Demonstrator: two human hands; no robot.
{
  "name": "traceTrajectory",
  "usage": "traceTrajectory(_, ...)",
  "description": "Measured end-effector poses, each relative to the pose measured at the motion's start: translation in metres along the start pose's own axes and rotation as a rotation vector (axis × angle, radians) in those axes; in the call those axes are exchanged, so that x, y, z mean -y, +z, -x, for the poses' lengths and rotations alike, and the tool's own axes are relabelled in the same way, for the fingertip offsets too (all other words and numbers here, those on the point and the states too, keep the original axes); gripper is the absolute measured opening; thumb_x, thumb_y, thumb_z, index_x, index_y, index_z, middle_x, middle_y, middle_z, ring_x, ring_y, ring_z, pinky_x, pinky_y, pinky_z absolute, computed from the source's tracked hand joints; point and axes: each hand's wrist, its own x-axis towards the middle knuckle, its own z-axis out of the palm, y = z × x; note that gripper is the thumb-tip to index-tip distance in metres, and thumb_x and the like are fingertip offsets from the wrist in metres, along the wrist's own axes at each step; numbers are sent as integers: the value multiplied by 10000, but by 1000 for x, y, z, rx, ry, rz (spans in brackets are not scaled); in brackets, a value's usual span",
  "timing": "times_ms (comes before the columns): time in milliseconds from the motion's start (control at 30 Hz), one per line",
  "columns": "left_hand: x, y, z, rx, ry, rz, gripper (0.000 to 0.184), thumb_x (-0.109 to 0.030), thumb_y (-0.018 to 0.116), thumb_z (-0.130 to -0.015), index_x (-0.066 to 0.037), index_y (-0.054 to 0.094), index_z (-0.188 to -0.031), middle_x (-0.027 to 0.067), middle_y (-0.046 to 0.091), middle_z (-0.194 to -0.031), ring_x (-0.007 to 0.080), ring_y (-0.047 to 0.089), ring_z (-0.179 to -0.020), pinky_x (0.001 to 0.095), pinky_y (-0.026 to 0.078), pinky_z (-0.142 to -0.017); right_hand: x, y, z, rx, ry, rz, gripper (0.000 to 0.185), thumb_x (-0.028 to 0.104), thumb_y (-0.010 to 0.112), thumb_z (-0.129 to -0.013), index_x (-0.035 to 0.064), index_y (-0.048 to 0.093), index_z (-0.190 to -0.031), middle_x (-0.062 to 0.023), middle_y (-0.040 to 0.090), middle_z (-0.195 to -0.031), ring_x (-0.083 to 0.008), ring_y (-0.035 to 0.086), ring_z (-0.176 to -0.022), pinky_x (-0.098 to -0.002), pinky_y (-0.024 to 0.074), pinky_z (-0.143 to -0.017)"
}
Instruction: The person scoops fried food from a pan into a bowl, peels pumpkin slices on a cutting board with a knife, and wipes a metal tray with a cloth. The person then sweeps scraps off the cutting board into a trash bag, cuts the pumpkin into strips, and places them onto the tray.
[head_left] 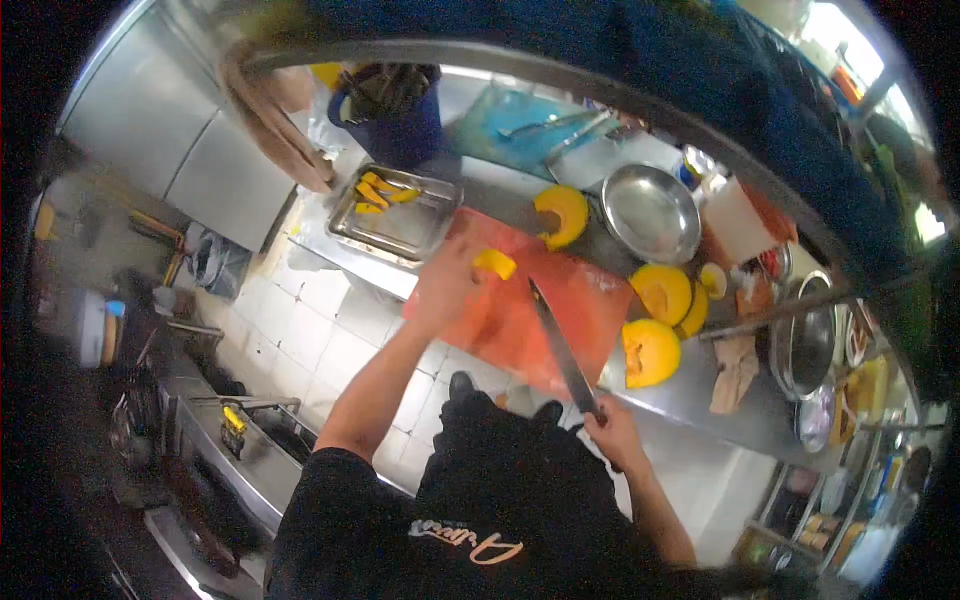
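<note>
Over the left part of the red cutting board (510, 328) is my left hand (450, 282), slightly blurred, its fingers apart. A curved piece of yellow pumpkin (495, 264) lies right beside its fingertips; whether they touch it is unclear. My right hand (614, 436) is wrapped round the handle of a long knife (562, 348) at the board's front right. The blade points away from me across the board. Left of the board stands a metal tray (385, 238) with several cut pumpkin pieces (372, 192) in it.
Pumpkin halves and slices (652, 353) sit right of the board, another pumpkin slice (562, 214) behind it. A round steel bowl (651, 214) stands farther back. A blue bin (398, 130), a teal board (520, 120) and a brown cloth (735, 372) lie around. A shelf edge (480, 52) hangs above.
</note>
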Motion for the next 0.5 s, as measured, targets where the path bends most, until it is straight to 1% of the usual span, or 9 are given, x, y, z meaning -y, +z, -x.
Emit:
traceTrajectory(67,-7,36,32,119,67,-58,363,-108,588,-702,-86,565,-1063,155,558,-1025,360,547,-960,435,464,-822,-7,12,-4,-85,-102,40,337,196,541,-824,28,540,-1117,-237,614,-865,-404,601,-824,-467,473,-741)
traceTrajectory(167,-22,48,54,9,-46,233,344,-134,625,-686,-81,575,-1023,141,558,-1011,343,544,-961,429,461,-821,24,9,-6,-24,14,119,440,165,470,-849,46,424,-1270,-300,595,-874,-458,580,-840,-535,446,-770)
traceTrajectory(267,-14,62,56,-39,34,303,337,-157,645,-677,-73,579,-996,142,552,-986,341,539,-954,434,454,-829,46,11,-9,-27,-29,209,517,151,435,-867,51,294,-1353,-331,580,-841,-472,581,-782,-561,441,-724)
traceTrajectory(300,-12,62,54,-13,12,359,339,-157,644,-676,-72,578,-997,143,548,-980,343,536,-952,435,452,-828,48,17,-11,-105,-52,248,276,160,439,-895,12,421,-1128,-287,592,-817,-470,575,-752,-540,437,-668)
traceTrajectory(367,-10,61,50,31,-36,466,344,-159,642,-673,-70,576,-999,146,539,-967,345,529,-947,438,446,-824,64,20,-10,-182,-92,286,270,154,436,-897,10,416,-1124,-285,591,-802,-471,576,-730,-542,442,-645)
traceTrajectory(400,-9,64,49,7,-11,443,342,-157,640,-673,-70,574,-997,146,535,-965,345,526,-943,437,444,-820,71,19,-11,-223,-115,304,267,150,435,-897,9,414,-1123,-284,590,-794,-471,576,-718,-543,444,-634)
traceTrajectory(467,-10,68,47,-34,44,396,337,-153,634,-673,-71,570,-994,147,527,-959,344,520,-936,436,439,-811,81,17,-15,-190,-134,397,268,172,449,-905,12,412,-1116,-281,588,-777,-467,577,-700,-543,448,-613)
traceTrajectory(500,-11,67,47,-29,28,425,334,-155,633,-672,-70,568,-988,147,524,-956,344,516,-933,435,437,-809,84,18,-17,-174,-140,442,270,184,457,-909,13,411,-1113,-280,587,-768,-465,578,-691,-542,450,-603)
